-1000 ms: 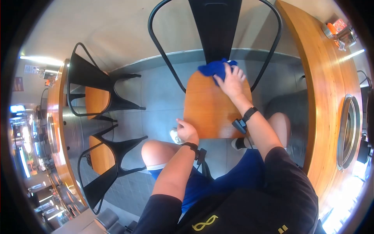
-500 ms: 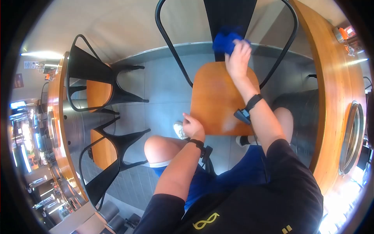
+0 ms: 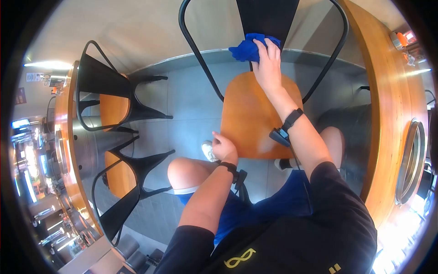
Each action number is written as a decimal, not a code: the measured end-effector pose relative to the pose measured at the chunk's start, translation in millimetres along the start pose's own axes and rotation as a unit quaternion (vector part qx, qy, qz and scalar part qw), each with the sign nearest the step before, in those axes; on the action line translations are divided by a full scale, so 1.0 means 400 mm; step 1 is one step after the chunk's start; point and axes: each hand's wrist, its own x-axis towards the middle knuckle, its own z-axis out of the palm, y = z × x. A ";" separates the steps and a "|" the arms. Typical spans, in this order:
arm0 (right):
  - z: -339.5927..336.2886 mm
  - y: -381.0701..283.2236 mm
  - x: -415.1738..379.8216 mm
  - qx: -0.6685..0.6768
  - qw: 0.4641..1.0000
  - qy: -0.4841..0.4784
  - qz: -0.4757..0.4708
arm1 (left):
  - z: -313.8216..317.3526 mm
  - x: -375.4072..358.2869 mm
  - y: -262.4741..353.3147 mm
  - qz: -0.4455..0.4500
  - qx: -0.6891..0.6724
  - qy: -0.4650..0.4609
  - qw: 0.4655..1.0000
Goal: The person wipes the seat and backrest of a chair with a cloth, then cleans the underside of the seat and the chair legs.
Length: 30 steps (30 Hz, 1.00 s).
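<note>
A blue cloth (image 3: 250,47) is bunched under my right hand (image 3: 269,64), whose fingers press it to the lower part of a black chair back (image 3: 262,18). Below that spreads the chair's wooden seat (image 3: 253,116), its front edge towards my knees. My left hand (image 3: 223,148) is loosely curled at the seat's left front corner, thumb side up, with nothing seen in it. Each wrist wears a black strap with a small device on it.
Two more black chairs with wooden seats (image 3: 114,112) stand at the left beside a wooden table (image 3: 66,160). A wooden counter (image 3: 388,100) runs close along my right, with an oval metal-rimmed fitting (image 3: 409,162). The wall (image 3: 150,32) rises behind the chair.
My right hand has slid a little to the left and up with the blue cloth along the base of the chair back. My left hand stays by the seat corner.
</note>
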 end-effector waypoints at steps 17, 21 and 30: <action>-0.106 0.076 0.048 -0.040 0.993 0.090 0.063 | 0.012 0.000 0.000 0.005 -0.033 0.027 0.999; -0.063 0.068 -0.008 -0.012 0.994 0.050 0.098 | 0.007 0.003 -0.001 0.014 0.013 0.027 0.999; 0.029 0.045 -0.120 -0.124 0.967 -0.217 0.053 | -0.006 -0.017 0.021 0.007 0.016 0.010 1.000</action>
